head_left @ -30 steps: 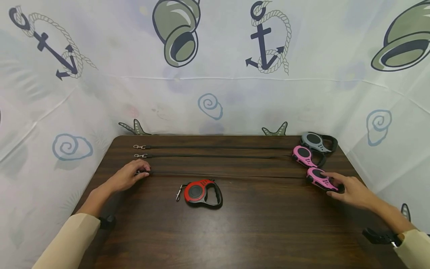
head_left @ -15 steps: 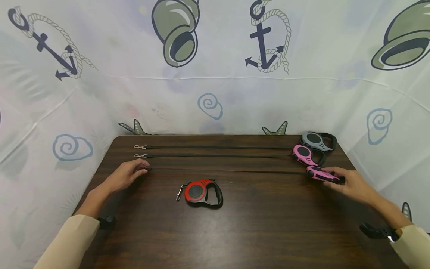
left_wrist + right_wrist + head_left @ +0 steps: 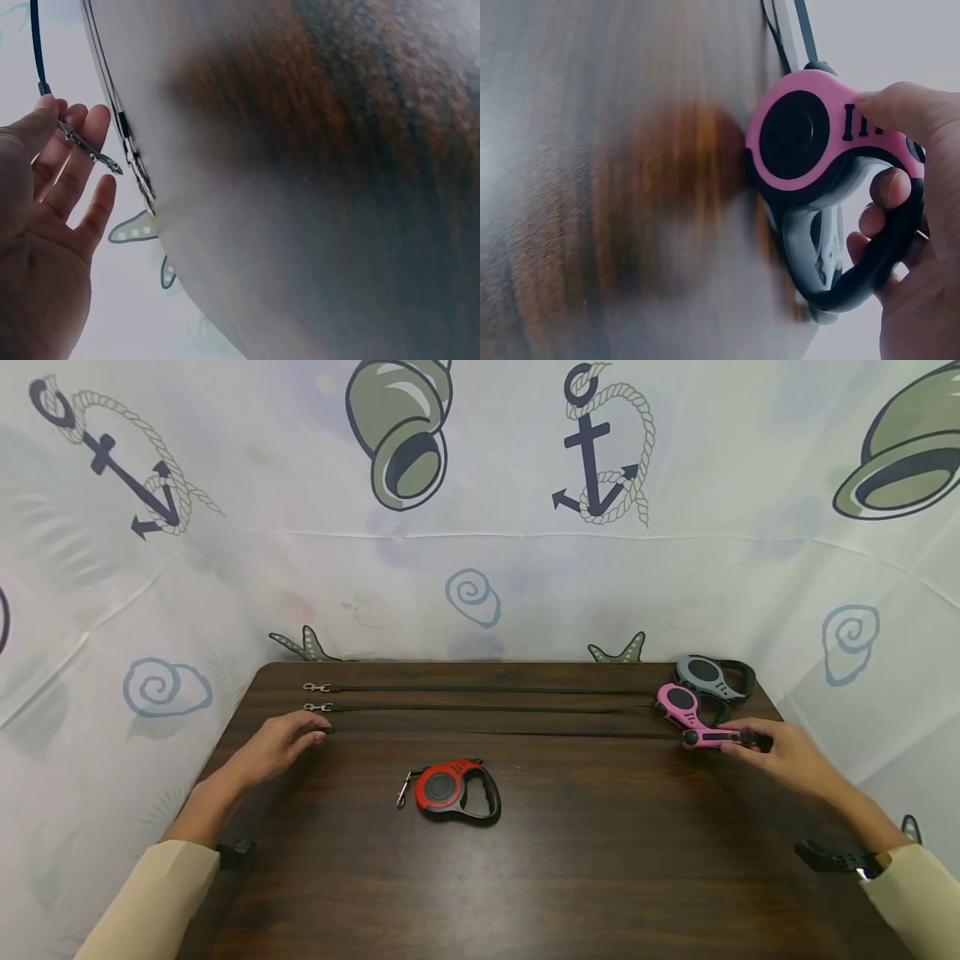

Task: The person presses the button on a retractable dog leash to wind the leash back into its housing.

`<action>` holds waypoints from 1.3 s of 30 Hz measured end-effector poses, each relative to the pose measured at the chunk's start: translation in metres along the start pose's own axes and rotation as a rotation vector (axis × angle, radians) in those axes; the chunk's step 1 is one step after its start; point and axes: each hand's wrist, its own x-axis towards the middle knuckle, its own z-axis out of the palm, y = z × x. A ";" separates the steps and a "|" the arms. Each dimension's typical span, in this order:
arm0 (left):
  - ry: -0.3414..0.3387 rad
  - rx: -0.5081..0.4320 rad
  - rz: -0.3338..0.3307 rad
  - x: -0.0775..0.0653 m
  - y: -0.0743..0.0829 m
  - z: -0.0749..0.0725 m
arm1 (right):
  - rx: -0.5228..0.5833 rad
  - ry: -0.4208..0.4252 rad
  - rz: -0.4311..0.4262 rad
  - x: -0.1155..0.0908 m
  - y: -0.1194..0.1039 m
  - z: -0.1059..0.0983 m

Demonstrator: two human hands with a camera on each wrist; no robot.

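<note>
In the head view, my right hand grips a pink retractable dog leash by its handle, standing on edge. Up close in the right wrist view, the thumb lies on the pink casing and fingers curl through the black handle loop. Its thin black strap runs taut leftward across to my left hand. There, the thumb and fingers pinch the strap end at its metal snap hook, seen in the left wrist view. Both hands are lifted a little above the tabletop.
Behind lie a second pink leash and a grey leash, straps drawn out leftward to snap hooks. A red retractable leash rests mid-table with its strap wound in. Patterned cloth surrounds the brown table.
My right hand has moved slightly up and away, turning the pink leash from slanted to upright on edge. The strap has risen with both hands; the left stays pinched on the snap hook end.
</note>
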 end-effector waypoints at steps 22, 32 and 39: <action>0.053 -0.076 -0.068 -0.008 0.007 -0.008 | 0.383 0.024 0.119 0.010 0.016 -0.005; 0.077 -0.044 -0.072 -0.010 0.006 -0.011 | 0.676 0.025 0.070 0.015 0.020 -0.003; 0.133 -0.045 -0.041 -0.009 0.007 -0.016 | 0.829 0.015 0.087 0.017 0.020 -0.001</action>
